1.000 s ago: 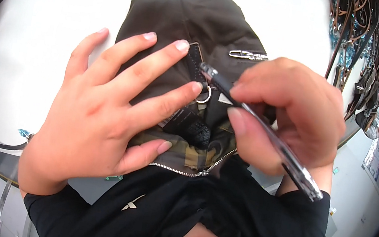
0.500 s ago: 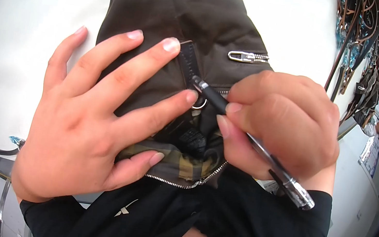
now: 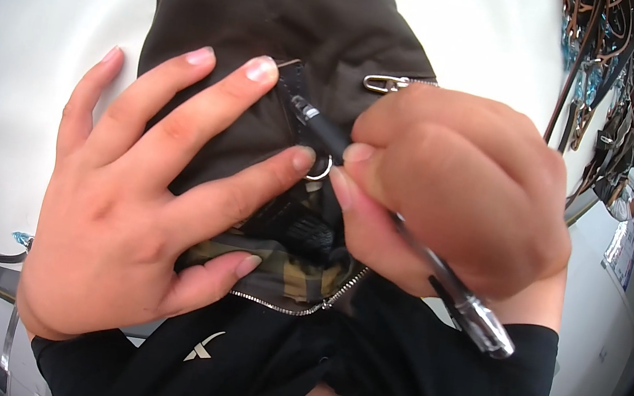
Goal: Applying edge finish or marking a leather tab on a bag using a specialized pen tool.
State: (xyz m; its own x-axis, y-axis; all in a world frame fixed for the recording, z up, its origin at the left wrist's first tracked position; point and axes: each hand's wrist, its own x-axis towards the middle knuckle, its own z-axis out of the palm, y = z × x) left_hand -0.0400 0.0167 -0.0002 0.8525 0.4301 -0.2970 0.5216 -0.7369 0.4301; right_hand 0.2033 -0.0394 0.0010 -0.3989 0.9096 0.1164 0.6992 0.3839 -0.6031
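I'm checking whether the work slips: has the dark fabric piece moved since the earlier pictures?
Yes: the dark fabric piece has shifted left, farther from the hanging straps at the picture's right.

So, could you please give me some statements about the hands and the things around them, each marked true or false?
1. The left hand rests with spread fingers on the dark brown fabric item. True.
2. The right hand is empty. False: it holds a slim black-and-clear pen.
3. A silver metal ring lies beside the left index fingertip. True.
4. The silver metal zipper pull lies on the white tabletop. False: it lies on the fabric item.
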